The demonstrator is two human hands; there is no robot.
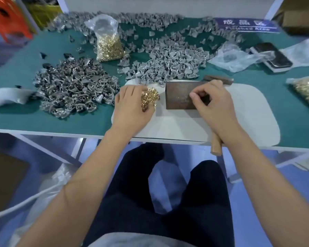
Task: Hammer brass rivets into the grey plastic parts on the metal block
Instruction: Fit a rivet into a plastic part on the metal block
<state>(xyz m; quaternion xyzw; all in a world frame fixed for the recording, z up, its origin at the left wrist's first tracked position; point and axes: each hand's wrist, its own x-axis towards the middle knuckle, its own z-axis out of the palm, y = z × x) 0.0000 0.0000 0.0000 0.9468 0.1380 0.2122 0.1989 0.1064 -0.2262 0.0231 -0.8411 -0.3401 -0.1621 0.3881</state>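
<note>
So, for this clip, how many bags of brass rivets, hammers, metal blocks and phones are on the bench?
Bags of brass rivets: 2, upright bag and bag at right edge
Hammer: 1
Metal block: 1
Phone: 1
Total: 5

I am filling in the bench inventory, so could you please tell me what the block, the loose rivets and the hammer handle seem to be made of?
The block looks like bare metal, probably steel: dull brown-grey, mottled, with a faint sheen. The loose rivets beside the left hand look like brass or brass-plated: bright, shiny gold. The hammer handle under the right hand looks like plain wood: pale tan, matte.
</note>
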